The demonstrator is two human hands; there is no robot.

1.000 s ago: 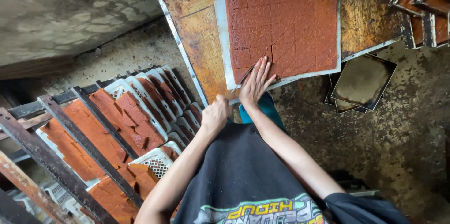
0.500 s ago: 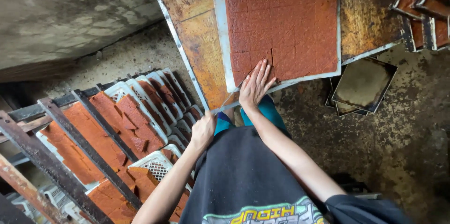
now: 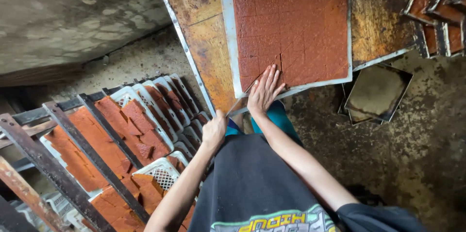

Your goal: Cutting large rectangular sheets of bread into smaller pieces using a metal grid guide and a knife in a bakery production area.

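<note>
On the rusty table (image 3: 204,33), the right hand (image 3: 264,91) lies flat on the slab (image 3: 291,23); the left hand (image 3: 214,132) grips a blade (image 3: 242,100).

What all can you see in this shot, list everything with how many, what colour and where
Scored slab: one, reddish-brown, cut into squares, on the white board at top centre.
White board: one, under the slab, on the table.
Table: one, rusty orange-brown, metal-edged, across the top.
Knife: one, thin blade, at the slab's near corner.
Mesh trays: several, white, holding reddish-brown pieces, in the rack at lower left.
Rack bars: several, rusty dark metal, over the trays.
Empty pans: a stack, dark square, on the floor at right.
Stacked trays: several, top right corner.
Left hand: closed in a grip on the knife handle.
Right hand: flat, fingers spread on the slab's corner.
</note>
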